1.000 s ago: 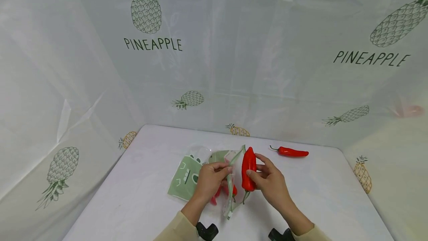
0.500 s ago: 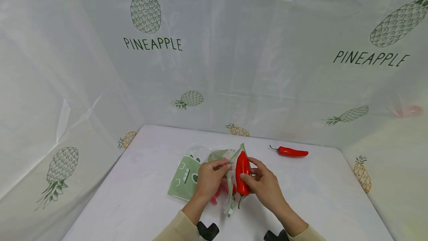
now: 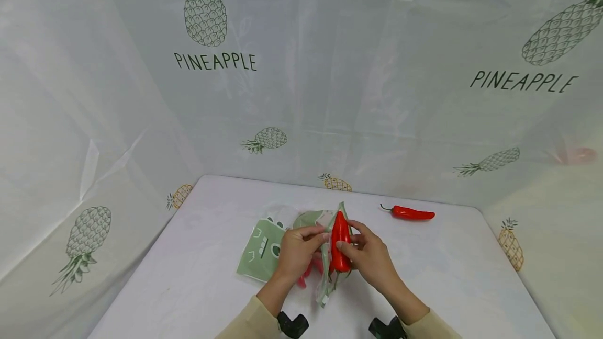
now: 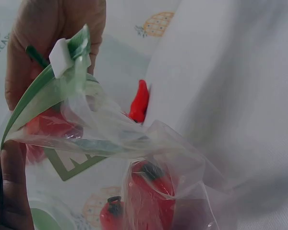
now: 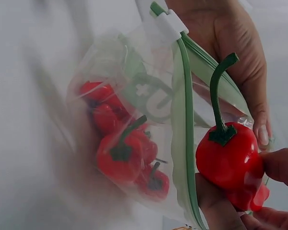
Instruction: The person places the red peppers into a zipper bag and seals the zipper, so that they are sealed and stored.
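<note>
In the head view my left hand (image 3: 298, 252) pinches the rim of a clear slider zip bag (image 3: 322, 297) with a green zip strip. The bag's mouth is spread apart, and a white slider (image 5: 172, 25) sits at one end of the strip. My right hand (image 3: 374, 260) holds a large red chili pepper (image 3: 340, 245) between thumb and fingers, tip away from me and green stem toward me. The pepper is at the bag's mouth. Several red peppers (image 5: 120, 160) lie inside the bag, seen through its film in the right wrist view.
Another red chili pepper (image 3: 412, 214) lies at the back right of the white table (image 3: 188, 286). Left of the bag is a flat clear packet with a green print and a white cartoon face (image 3: 259, 250). A pineapple-print curtain (image 3: 358, 93) hangs behind the table.
My right hand has moved left with the chili pepper, bringing it from beside the zip bag to its mouth. The left hand has stayed nearly still on the rim.
</note>
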`<state>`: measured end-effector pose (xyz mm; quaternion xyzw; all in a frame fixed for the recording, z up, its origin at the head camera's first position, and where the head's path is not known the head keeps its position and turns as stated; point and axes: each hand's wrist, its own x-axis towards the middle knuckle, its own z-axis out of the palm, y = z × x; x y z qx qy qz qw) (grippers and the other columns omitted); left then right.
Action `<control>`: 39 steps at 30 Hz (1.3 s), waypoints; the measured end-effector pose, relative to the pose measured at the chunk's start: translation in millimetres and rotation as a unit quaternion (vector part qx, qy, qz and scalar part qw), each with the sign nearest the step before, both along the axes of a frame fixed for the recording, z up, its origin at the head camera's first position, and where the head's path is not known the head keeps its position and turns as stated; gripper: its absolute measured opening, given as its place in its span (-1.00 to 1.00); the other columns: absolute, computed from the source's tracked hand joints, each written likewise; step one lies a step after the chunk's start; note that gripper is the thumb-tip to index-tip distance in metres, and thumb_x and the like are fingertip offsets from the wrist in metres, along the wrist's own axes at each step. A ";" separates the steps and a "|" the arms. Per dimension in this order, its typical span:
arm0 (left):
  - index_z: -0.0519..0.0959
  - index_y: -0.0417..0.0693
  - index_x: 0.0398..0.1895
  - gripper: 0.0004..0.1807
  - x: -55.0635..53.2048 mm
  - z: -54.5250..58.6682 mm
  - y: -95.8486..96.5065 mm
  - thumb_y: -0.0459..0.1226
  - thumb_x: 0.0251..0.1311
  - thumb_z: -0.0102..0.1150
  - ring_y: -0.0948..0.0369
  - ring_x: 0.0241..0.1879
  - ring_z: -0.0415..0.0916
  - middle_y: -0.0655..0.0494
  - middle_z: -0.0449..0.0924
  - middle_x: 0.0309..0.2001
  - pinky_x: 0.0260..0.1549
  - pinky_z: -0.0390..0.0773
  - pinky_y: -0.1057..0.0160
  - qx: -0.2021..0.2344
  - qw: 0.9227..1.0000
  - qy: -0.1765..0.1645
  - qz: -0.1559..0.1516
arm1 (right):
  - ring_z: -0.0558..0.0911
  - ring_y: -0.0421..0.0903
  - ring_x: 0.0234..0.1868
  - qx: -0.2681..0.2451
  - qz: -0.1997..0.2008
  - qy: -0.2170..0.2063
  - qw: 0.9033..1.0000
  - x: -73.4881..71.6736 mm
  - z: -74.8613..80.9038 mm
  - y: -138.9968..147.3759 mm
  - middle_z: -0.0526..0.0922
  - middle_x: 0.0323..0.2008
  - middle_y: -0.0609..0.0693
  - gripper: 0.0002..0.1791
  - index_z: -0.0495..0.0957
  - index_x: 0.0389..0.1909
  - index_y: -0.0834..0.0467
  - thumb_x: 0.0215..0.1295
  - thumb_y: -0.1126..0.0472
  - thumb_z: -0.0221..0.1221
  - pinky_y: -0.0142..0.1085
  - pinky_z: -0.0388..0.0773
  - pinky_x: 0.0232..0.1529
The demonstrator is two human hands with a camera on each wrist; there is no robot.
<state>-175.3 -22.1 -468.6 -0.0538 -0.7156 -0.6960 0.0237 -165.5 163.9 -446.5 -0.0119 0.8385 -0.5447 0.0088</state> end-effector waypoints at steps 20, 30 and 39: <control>0.77 -0.24 0.02 -0.70 -5.3 11.7 -6.0 -0.25 0.31 0.46 0.26 -0.42 0.72 -0.14 0.78 -0.22 -0.39 0.78 0.31 0.067 0.997 0.002 0.032 | 0.81 0.03 -0.16 0.113 0.023 0.068 0.991 -3.2 -8.8 -14.8 0.75 0.02 0.23 -0.26 0.39 0.48 0.18 0.33 0.17 0.44 -0.16 0.81 -0.39; 0.80 -0.12 0.03 -0.73 -0.8 10.0 -5.2 -0.23 0.33 0.44 0.24 -0.34 0.72 -0.05 0.81 -0.16 -0.36 0.78 0.33 0.038 0.999 -0.021 0.005 | 0.80 0.02 -0.20 0.160 0.091 0.042 0.982 -7.4 -3.8 -14.8 0.79 -0.08 0.17 -0.36 0.51 0.39 0.17 0.31 0.17 0.44 -0.14 0.82 -0.36; 0.77 -0.19 0.07 -0.69 5.3 10.8 -4.2 -0.23 0.35 0.42 0.12 -0.32 0.80 -0.13 0.80 -0.19 -0.31 0.79 0.30 0.060 0.998 -0.029 -0.012 | 0.82 0.12 -0.12 0.128 0.020 0.050 0.990 -12.2 -7.8 -18.4 0.77 -0.01 0.24 -0.33 0.45 0.44 0.18 0.37 0.13 0.41 -0.10 0.83 -0.33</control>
